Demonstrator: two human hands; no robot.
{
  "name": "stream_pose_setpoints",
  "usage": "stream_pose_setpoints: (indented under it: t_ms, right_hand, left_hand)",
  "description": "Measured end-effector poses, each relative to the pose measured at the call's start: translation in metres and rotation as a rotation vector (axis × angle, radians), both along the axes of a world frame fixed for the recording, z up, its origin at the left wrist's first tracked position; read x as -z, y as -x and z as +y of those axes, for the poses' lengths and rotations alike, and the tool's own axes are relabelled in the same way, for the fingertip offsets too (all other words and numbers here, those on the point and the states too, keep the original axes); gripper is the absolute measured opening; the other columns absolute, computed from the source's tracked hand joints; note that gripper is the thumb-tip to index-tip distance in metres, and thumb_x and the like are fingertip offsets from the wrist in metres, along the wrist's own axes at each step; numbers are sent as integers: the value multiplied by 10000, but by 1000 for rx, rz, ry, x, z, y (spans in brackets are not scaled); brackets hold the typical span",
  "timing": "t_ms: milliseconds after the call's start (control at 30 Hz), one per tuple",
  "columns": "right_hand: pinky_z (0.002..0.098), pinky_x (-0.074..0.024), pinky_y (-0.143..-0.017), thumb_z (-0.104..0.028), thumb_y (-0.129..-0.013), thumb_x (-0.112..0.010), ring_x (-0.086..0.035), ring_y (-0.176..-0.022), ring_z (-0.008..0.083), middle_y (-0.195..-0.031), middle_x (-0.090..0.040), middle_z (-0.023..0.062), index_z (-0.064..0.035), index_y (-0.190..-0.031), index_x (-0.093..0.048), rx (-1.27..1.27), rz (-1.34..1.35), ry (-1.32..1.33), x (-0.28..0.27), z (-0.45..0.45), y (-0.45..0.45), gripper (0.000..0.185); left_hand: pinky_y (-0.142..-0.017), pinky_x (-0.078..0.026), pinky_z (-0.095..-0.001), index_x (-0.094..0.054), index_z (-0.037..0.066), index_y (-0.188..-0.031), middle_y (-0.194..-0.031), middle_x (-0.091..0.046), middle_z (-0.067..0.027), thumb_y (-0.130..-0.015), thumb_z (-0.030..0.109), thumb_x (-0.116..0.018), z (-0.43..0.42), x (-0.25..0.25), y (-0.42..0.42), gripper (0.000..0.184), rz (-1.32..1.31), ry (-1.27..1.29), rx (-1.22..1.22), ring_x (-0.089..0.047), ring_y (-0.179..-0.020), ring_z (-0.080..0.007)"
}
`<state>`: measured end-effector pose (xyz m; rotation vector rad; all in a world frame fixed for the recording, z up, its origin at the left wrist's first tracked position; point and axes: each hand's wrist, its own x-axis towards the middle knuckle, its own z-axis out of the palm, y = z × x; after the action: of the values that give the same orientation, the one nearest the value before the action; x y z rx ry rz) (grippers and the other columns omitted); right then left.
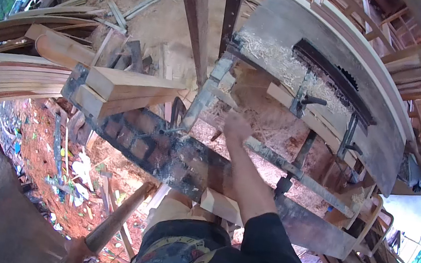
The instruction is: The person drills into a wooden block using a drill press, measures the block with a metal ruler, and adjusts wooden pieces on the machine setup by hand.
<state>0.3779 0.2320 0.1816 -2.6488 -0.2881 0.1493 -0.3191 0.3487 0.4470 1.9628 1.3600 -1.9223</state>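
Observation:
My right hand (237, 127) is closed above the open metal frame of the saw bench, close to a short pale wood piece (223, 96). What its fingers hold, if anything, is hidden. At the lower left, in dim light near the view's edge, my left hand (79, 248) appears wrapped round a thick brown wooden pole (121, 216). The dark saw blade (346, 76) pokes up through the sawdust-strewn metal table (278, 23), beside a long dark fence (317, 62). Two stacked timber beams (131, 87) rest on the bench's left end.
Curved boards (14, 73) are stacked at the left. A wooden post (194, 12) and a dark perforated metal upright (233, 7) rise ahead. Wooden frames (390, 22) stand at the far right. Scraps and litter (78, 171) cover the reddish ground. A wood block (220, 204) lies against my waist.

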Motion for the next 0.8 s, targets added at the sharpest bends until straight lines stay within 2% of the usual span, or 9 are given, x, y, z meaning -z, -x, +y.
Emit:
stream_pose_setpoints:
  t_ms: [200, 267, 333, 367, 467, 667, 700, 733, 800]
  right_hand:
    - [508, -557, -673, -372, -978, -596, -710, -758, 400, -846, -743, 178, -142, -921, -775, -122, 49, -70, -40, 21, 33, 297]
    - [444, -551, -637, -353, -1005, -606, -695, -688, 335, -801, -732, 141, -114, -918, -757, -149, 108, -255, -38, 10, 61, 296]
    - [368, -522, -603, -350, -1036, -615, -652, -653, 237, -784, -691, 81, -90, -948, -729, -54, 644, -685, -59, -15, 75, 297]
    - [331, -507, -587, -348, -1052, -620, -630, -635, 189, -776, -671, 52, -78, -963, -714, -1, 915, -892, -81, -26, 79, 300]
    - [262, -462, -583, -353, -1081, -616, -570, -647, 106, -799, -630, 9, -46, -1013, -681, 14, 1128, -1038, -141, -46, 90, 321]
    - [289, -492, -685, -386, -1087, -581, -592, -783, 133, -896, -642, 40, -44, -1038, -680, -189, 1330, -1111, -221, -66, 116, 359]
    - [296, -476, -680, -433, -1087, -567, -575, -783, 127, -902, -640, 38, -57, -1023, -685, -288, 1243, -1091, -183, -73, 129, 399]
    - [286, -451, -669, -431, -1091, -565, -555, -760, 120, -879, -630, 23, -68, -1000, -688, -335, 1199, -1046, -199, -70, 134, 393]
    - [287, -488, -716, -392, -1049, -638, -612, -823, 149, -933, -665, 46, -17, -1045, -696, -235, 1348, -1060, -233, -76, 140, 380]
  left_hand:
    - [-1028, -550, -467, -701, 130, -1285, -1247, -734, -149, -633, 689, -872, 6, -11, -49, 875, 56, 19, -100, -692, -1205, -333]
    - [-957, -568, -492, -738, 93, -1181, -1115, -761, -154, -813, 520, -805, -9, 2, -65, 568, -407, -295, -46, -727, -1084, -356]
    - [-894, -563, -505, -752, 76, -1165, -1050, -757, -161, -918, 256, -745, -4, 36, -94, 306, -1074, -253, -64, -727, -987, -362]
    - [-784, -580, -426, -759, 18, -1057, -938, -753, -166, -945, 148, -711, -9, 16, -163, 179, -1382, -222, -195, -740, -852, -328]
    - [-793, -571, -344, -753, -26, -1143, -990, -786, -122, -1031, 137, -666, -25, 2, -270, 215, -1457, -13, -753, -732, -890, -181]
    - [-929, -559, -293, -671, -27, -1354, -1114, -724, -73, -1069, 166, -637, -51, -4, -415, 346, -1832, 524, -1047, -675, -1031, -148]
    - [-934, -546, -290, -634, 1, -1412, -1122, -732, -73, -1078, 139, -624, -55, 15, -421, 361, -1889, 510, -870, -668, -1007, -137]
    - [-894, -543, -269, -684, 16, -1360, -1101, -733, -62, -1079, 137, -629, -53, -20, -442, 311, -1953, 535, -822, -662, -993, -115]
    - [-814, -550, -261, -732, -7, -1260, -1029, -738, -60, -1076, 140, -639, -61, -3, -445, 252, -1859, 634, -1203, -665, -927, -97]
